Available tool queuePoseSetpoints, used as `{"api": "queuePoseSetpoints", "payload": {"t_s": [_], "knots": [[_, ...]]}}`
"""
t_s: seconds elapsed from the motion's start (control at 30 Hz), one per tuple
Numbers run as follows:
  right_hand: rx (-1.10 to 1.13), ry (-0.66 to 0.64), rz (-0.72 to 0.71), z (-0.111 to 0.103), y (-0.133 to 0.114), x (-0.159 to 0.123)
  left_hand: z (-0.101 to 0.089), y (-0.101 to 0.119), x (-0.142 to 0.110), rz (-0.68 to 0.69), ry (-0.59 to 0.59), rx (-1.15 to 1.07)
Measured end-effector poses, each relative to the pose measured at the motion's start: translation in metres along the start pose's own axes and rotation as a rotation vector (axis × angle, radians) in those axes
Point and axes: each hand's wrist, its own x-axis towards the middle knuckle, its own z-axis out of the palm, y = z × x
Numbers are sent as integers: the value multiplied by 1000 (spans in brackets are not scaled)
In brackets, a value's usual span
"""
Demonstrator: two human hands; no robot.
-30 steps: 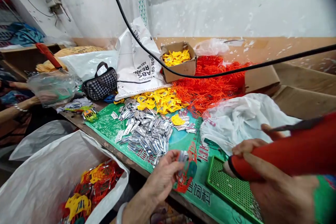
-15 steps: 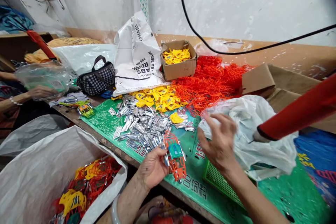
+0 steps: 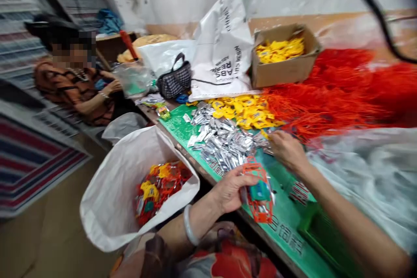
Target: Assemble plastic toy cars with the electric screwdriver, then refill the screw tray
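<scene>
My left hand (image 3: 232, 189) is closed around an orange-red plastic toy car body (image 3: 260, 215) with a teal insert (image 3: 259, 191). It holds the car above the near edge of the table. My right hand (image 3: 288, 151) reaches across to the right end of the silver pieces, its fingers pinched together. A bit of a yellow plastic part (image 3: 264, 134) shows at those fingertips; most of it is hidden. Beside it lie a heap of flat silver pieces (image 3: 224, 139) and a pile of yellow plastic parts (image 3: 244, 110).
A tangled orange-red heap of frames (image 3: 325, 100) lies behind my right hand. A carton (image 3: 283, 74) of yellow parts stands at the back. At the table's front left, a white sack (image 3: 114, 191) holds assembled toys. Another person (image 3: 84, 91) sits far left. A green basket (image 3: 312, 221) is near my right forearm.
The view has swung left, bringing the other person into sight. My right hand has gone from spread and raised to pinched at the yellow part. My left hand still holds the toy car body.
</scene>
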Motion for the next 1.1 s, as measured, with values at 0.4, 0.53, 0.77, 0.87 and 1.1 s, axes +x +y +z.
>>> {"api": "queuePoseSetpoints", "payload": {"t_s": [0.4,0.53,0.77,0.87,1.1], "knots": [[848,-153,271,-44,-35,-103,19,-8,-11,126,-111,223],[824,-73,244,-39,-44,-113,27,-14,-13,208,-87,369],[830,-33,267,-34,-65,-127,30,-16,-15,330,-105,691],[967,-75,279,-37,-63,-130,28,-17,-16,377,-102,821],[1540,227,325,-27,-39,-149,26,-13,-20,684,-201,1199]]}}
